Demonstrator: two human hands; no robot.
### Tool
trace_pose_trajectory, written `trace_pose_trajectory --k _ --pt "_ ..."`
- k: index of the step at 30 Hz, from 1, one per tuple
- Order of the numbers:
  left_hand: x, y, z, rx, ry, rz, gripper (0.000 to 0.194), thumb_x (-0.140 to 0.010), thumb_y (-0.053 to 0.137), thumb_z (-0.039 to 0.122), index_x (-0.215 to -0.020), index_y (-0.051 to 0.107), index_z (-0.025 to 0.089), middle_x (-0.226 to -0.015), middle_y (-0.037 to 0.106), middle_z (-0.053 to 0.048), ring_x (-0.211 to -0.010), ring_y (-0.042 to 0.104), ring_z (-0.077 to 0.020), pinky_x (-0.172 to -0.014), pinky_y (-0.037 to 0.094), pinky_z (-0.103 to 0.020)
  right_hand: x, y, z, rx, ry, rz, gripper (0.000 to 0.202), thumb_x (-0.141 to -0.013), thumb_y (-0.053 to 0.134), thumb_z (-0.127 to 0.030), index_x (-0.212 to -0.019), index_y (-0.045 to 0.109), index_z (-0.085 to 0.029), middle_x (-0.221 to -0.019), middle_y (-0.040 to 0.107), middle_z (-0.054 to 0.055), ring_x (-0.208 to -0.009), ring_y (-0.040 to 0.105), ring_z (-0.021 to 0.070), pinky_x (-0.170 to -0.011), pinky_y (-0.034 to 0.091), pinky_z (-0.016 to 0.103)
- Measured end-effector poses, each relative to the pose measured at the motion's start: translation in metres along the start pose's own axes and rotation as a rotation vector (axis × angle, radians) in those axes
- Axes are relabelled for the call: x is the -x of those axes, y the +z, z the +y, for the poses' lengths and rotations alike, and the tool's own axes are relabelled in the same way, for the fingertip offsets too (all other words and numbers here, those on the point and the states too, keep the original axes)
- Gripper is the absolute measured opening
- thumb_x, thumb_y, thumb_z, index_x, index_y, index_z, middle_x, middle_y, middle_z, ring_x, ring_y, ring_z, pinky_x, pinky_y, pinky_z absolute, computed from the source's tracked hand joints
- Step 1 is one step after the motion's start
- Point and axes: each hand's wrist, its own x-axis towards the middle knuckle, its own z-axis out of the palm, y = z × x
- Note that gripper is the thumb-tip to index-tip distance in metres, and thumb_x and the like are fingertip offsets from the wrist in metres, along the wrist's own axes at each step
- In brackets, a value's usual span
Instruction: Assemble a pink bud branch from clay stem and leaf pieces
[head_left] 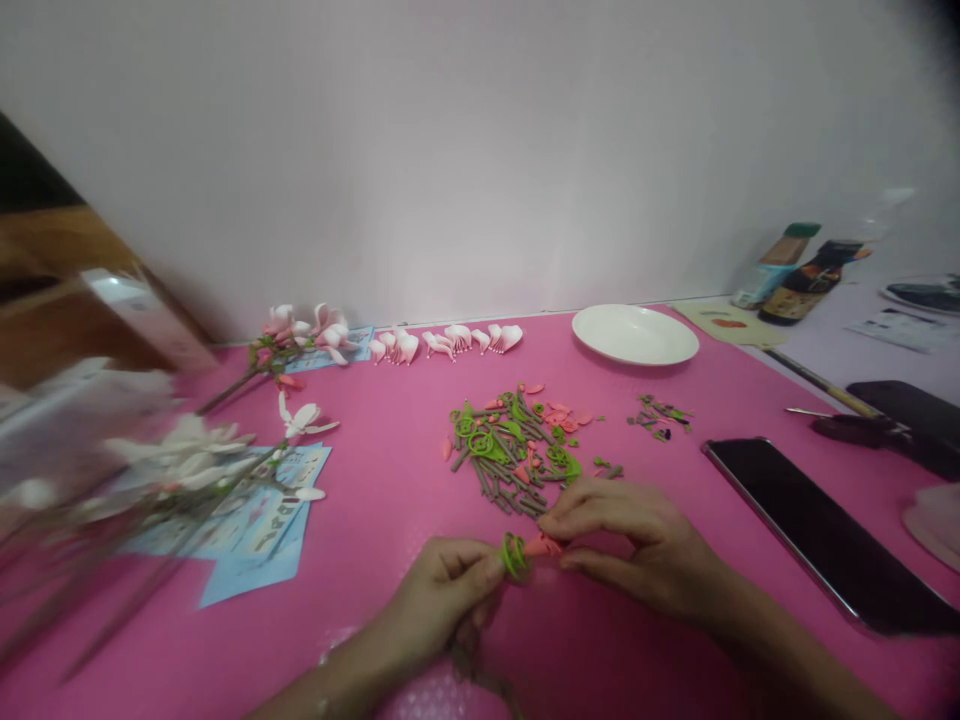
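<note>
Between my two hands is a small piece with green rings (514, 556) and a coral-pink part (541, 545) joined at its right. My left hand (457, 590) pinches the green end between thumb and fingers. At the coral part, my right hand (630, 545) has its thumb and fingertips closed around the far side. A brown stem hangs blurred below my left hand. Just beyond my hands lies a pile of brown sticks (495, 470), with green rings and coral pieces among them.
Pink petals (457, 342) line the back, beside a white plate (636, 335). A phone (825, 530) and scissors (862, 430) lie right, with bottles (806, 285) behind. White flowers (180, 450) rest left on blue sheets (259, 570). Small dark-and-green bits (660, 413) lie right of the pile.
</note>
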Motion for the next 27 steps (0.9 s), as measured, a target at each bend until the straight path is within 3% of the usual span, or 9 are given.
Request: trace_pose_trajectory --k 6,11,27 --pt "0.0001 -0.001 -0.0013 0.012 0.001 -0.007 0.046 -0.073 0.063 0.056 -0.079 0.067 0.01 -0.04 0.043 0.008 -0.028 0.031 -0.0029 -0.029 0.021 -0.016 0.0016 -0.0006 -0.0013 0.06 0.018 -0.012 0.014 -0.081 0.066 -0.015 -0.095 0.065 -0.018 -0.084 0.07 0.004 -0.079 0.065 0.0133 -0.071 0.053 0.024" --pt "-0.0005 -0.0013 -0.0024 0.013 -0.002 -0.001 0.046 -0.073 0.063 0.057 -0.078 0.067 0.011 -0.038 0.042 0.009 -0.027 0.031 -0.0033 -0.028 0.023 -0.016 0.0031 0.0001 -0.0015 0.109 0.052 0.013 0.02 -0.08 0.069 -0.02 -0.099 0.065 -0.018 -0.079 0.07 0.003 -0.065 0.063 0.0112 -0.061 0.052 0.021" --pt "0.0002 0.0019 0.0005 -0.014 -0.005 0.01 0.051 -0.069 0.065 0.059 -0.081 0.069 0.01 -0.037 0.04 0.009 -0.028 0.028 -0.0032 -0.03 0.018 -0.017 -0.0011 -0.0009 -0.0003 0.006 0.046 -0.035 0.013 -0.08 0.067 -0.015 -0.092 0.066 -0.017 -0.08 0.068 0.003 -0.073 0.063 0.0107 -0.067 0.05 0.021"
